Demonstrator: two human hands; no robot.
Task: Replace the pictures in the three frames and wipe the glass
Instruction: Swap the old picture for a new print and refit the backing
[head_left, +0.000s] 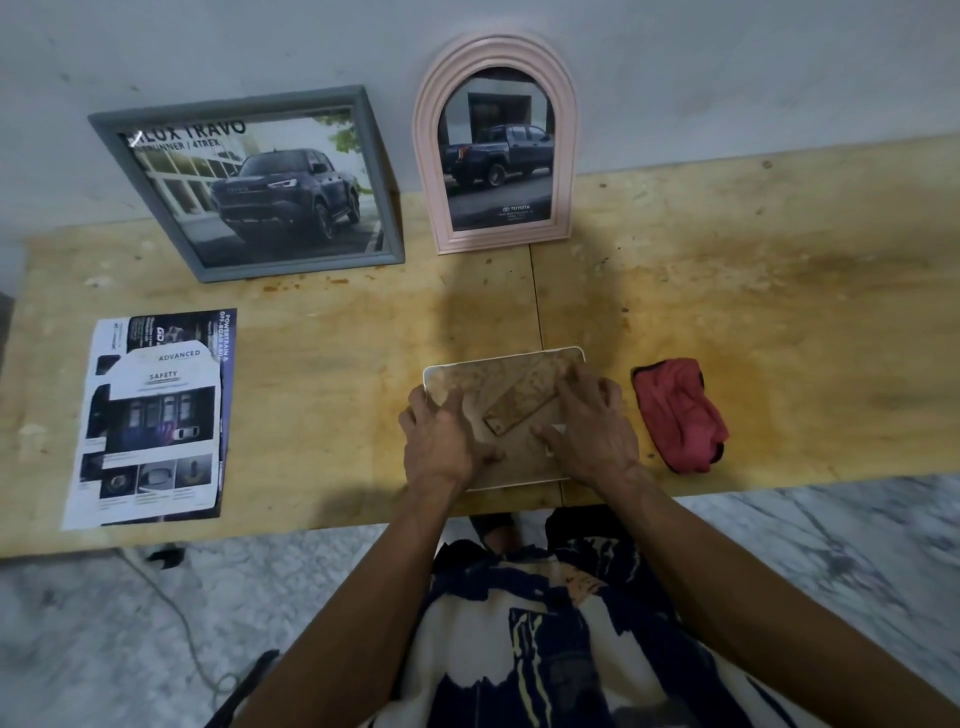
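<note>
Both hands working the back of the third frame, face-down at the table's near edge.

The white frame (503, 358) is lying directly beneath both palms, long axis left-right; left hand (447, 441) and right hand (589, 428) are pressing spread, lightly bent fingers on its backing, flanking the diagonal stand flap (519, 408).

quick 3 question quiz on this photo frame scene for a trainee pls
1. True or false: the red cloth lies under the right hand.
2. Which frame lies face down on the table? A grey frame B pink arched frame C white frame
3. Fill in: the cut paper sheets lie to the ____ of the left hand.

Key: 1 false, the cloth lies apart, right of that hand. 2 C. 3 left.
</note>
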